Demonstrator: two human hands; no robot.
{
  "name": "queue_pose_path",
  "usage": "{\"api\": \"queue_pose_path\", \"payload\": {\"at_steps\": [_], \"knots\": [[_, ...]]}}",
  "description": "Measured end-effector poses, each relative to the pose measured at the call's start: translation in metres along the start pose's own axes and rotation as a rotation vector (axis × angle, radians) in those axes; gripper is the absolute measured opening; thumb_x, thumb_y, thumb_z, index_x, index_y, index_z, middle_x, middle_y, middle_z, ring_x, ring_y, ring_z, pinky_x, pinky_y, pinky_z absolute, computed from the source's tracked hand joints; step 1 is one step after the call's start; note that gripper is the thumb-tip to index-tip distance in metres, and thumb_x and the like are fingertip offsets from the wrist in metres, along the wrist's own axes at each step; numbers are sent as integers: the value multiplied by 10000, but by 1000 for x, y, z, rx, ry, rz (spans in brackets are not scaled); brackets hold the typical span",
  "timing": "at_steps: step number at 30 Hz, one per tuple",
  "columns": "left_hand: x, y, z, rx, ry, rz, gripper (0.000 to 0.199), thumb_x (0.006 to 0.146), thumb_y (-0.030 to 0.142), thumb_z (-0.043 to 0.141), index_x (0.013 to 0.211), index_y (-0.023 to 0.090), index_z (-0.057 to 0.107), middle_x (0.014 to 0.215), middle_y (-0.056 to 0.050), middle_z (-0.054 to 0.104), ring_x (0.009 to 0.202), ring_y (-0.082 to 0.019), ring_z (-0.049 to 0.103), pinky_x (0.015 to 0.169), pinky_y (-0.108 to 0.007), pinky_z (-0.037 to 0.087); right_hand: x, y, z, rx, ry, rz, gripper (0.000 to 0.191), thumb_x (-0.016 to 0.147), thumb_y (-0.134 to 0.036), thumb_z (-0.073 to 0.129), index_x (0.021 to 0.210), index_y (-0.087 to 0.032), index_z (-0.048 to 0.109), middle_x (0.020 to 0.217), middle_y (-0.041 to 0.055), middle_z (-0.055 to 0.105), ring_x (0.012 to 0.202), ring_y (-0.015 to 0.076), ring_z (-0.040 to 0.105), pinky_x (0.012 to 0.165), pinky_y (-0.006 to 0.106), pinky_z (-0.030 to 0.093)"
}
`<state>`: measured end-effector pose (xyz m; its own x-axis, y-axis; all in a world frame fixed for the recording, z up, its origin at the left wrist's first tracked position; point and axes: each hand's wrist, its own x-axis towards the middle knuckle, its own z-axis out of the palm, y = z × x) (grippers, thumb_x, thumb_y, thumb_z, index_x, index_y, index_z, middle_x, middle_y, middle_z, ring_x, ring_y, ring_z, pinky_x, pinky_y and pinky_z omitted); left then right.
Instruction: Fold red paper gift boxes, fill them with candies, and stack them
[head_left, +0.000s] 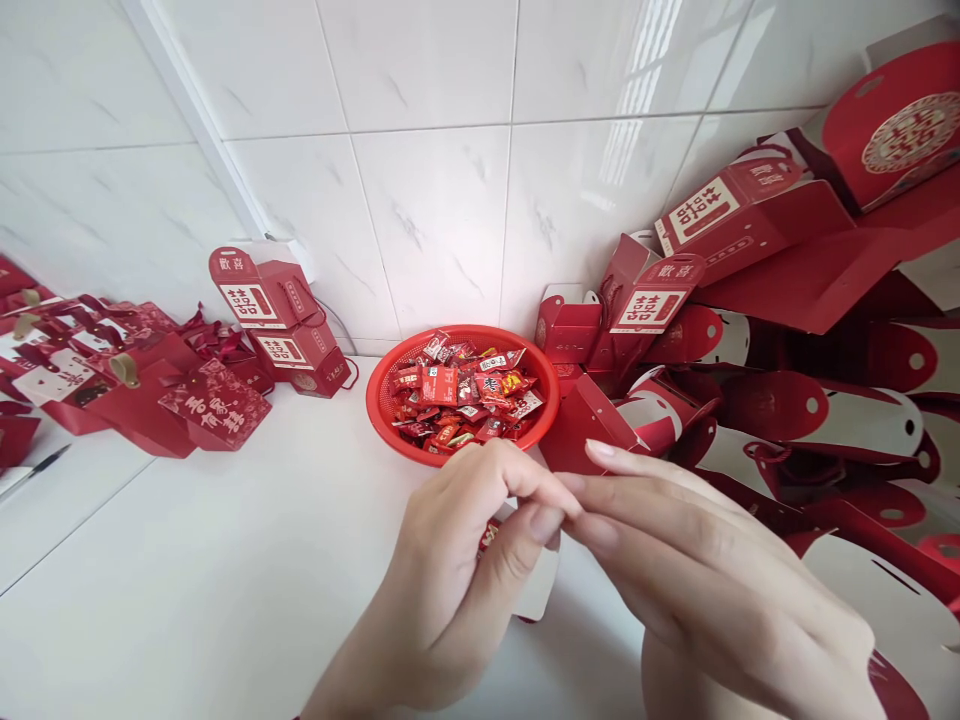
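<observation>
White table (247,550) spreads toward nine o'clock, red cartons (750,440) crowd three, and over a mostly hidden box (537,588) the curled left hand (457,560) and straight-fingered right hand (712,580) touch fingertips, any grasp impossible to tell.

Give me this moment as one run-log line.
left hand: curled, grip hidden; right hand: fingers extended beside left thumb; below: partly hidden white flap; beyond: red basket of wrapped candies

- Basket (377,412): red, perforated, sitting upright on the table (255,560).
- Sweets (440,386): heaped loose inside it, mostly in red wrappers.
- Box (538,585): mostly hidden from me, showing pale, near the basket.
</observation>
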<state>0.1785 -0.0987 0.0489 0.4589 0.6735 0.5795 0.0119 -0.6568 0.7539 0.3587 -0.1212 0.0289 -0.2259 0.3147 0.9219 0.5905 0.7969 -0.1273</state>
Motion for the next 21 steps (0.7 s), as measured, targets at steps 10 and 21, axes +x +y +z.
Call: {"api": "queue_pose_path", "payload": {"at_steps": [10,21], "knots": [[17,-64,-72,358,338,-26,212,983,316,472,839,183,553,786,-18,550,748,-143,538,721,-287,439,-11,10,-1,44,99,505,388,878,-156,659,1250,-245,595,825,-7,693,492,101,567,489,245,520],[13,-124,-83,691,-152,-485,247,959,320,395,1153,224,514,1136,-56,588,1007,-182,596,897,-308,469,-14,7,27,104,-985,442,109,937,-249,594,887,-170,649,872,57,679,842,221,634,816,345,485]]}}
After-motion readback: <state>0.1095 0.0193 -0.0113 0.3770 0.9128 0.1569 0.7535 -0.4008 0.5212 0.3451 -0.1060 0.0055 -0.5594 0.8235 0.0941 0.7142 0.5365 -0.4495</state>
